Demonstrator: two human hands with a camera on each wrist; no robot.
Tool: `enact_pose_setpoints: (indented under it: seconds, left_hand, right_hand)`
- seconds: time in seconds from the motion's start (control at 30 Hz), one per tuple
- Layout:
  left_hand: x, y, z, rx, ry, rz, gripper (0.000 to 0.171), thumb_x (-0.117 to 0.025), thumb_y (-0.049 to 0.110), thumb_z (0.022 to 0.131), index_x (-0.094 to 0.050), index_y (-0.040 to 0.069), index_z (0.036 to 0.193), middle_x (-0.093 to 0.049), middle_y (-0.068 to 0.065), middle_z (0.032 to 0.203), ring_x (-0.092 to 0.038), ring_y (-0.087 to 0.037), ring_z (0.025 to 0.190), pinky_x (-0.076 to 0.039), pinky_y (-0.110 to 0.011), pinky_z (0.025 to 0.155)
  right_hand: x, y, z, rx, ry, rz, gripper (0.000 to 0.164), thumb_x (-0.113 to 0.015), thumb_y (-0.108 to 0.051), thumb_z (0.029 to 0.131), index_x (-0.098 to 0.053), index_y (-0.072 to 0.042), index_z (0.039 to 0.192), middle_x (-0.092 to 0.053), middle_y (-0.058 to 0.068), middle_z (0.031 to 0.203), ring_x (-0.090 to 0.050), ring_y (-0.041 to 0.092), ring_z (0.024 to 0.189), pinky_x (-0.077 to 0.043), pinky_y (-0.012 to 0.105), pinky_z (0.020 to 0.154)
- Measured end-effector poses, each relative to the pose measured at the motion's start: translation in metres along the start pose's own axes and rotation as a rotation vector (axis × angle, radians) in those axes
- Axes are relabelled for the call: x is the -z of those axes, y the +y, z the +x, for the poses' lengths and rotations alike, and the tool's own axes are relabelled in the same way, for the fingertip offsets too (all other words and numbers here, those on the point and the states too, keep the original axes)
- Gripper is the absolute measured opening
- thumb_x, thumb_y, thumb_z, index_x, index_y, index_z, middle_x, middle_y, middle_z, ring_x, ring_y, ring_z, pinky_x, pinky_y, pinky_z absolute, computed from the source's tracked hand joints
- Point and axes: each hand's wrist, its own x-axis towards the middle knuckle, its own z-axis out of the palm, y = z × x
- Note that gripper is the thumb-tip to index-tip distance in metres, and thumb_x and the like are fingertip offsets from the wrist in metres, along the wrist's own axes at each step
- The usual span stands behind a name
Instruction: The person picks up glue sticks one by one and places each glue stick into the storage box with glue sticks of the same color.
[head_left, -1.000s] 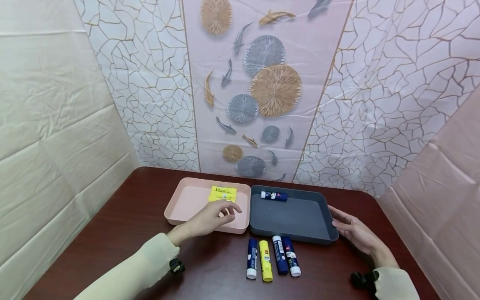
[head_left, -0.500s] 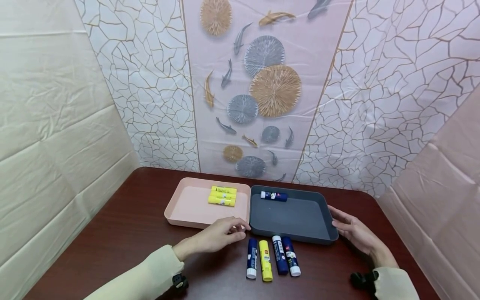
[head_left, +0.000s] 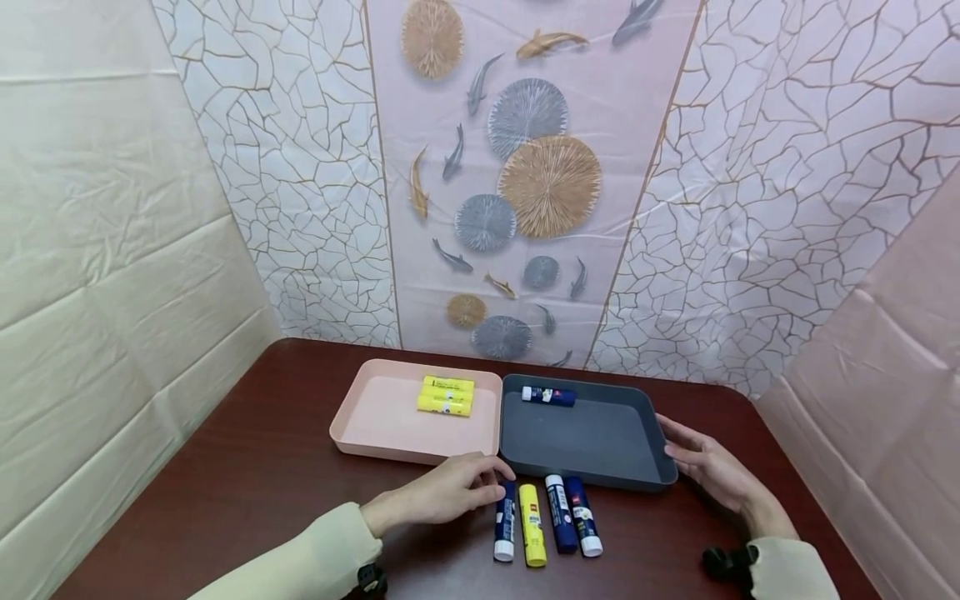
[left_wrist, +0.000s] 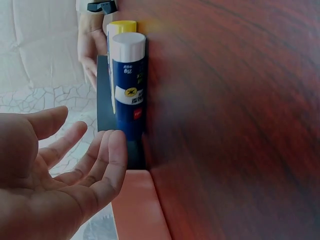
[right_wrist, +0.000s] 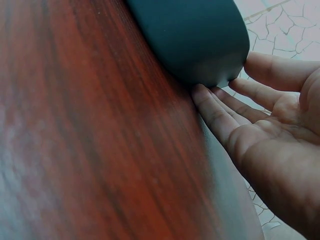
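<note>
My left hand (head_left: pixel 453 493) reaches over the table, fingertips right at the far end of the leftmost blue glue stick (head_left: pixel 506 527), which has a white cap. In the left wrist view its loosely bent fingers (left_wrist: pixel 116 150) come close to that stick's blue end, with the thumb apart. To its right lie a yellow glue stick (head_left: pixel 532 527) and two more blue ones, one (head_left: pixel 561 515) with its cap pointing away and the other (head_left: pixel 584 518) with its cap towards me. My right hand (head_left: pixel 708 467) touches the right side of the dark grey tray (head_left: pixel 585 442) with extended fingertips.
Left of the dark tray, edge to edge, stands a pink tray (head_left: pixel 382 421) with yellow glue sticks (head_left: pixel 446 397) side by side. One blue glue stick (head_left: pixel 549 396) lies along the dark tray's back. A patterned cloth (head_left: pixel 322 208) hangs behind the brown table (head_left: pixel 277 467).
My left hand has moved from above the pink tray towards me and right, to the leftmost blue glue stick. My right hand has stayed at the dark tray.
</note>
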Motion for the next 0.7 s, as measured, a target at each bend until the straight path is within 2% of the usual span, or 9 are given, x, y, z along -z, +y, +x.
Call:
enact_pose_setpoints:
  seconds: [0.3,0.47,0.7]
  left_hand:
    - [-0.009,-0.004,0.004,-0.014,-0.016,0.078,0.024,-0.062,0.025,0.107,-0.069,0.018,0.129,-0.06,0.008,0.097,-0.056,-0.004,0.083,-0.048,-0.023,0.076]
    - [-0.013,-0.007,0.005,-0.028,-0.024,0.152,0.024,-0.061,0.026,0.107,-0.069,0.021,0.129,-0.056,0.009,0.1,-0.055,-0.003,0.083,-0.049,-0.025,0.075]
    - [-0.02,-0.022,0.006,-0.074,-0.057,0.226,0.022,-0.06,0.033,0.108,-0.071,0.033,0.126,-0.053,0.01,0.1,-0.052,-0.002,0.085,-0.047,-0.024,0.074]
  right_hand:
    - [0.001,0.001,0.0,0.016,-0.021,-0.014,0.071,-0.05,-0.012,0.11,-0.009,-0.004,0.167,-0.005,0.026,0.171,-0.054,-0.003,0.13,-0.049,0.021,0.101]
    - [0.0,0.0,0.0,0.02,-0.027,-0.016,0.07,-0.05,-0.012,0.11,-0.008,-0.004,0.166,-0.004,0.027,0.17,-0.053,-0.003,0.13,-0.049,0.022,0.101]
    - [-0.001,-0.001,-0.001,0.012,-0.016,-0.012,0.072,-0.051,-0.013,0.11,-0.008,-0.004,0.166,-0.004,0.028,0.17,-0.055,-0.001,0.129,-0.049,0.022,0.101]
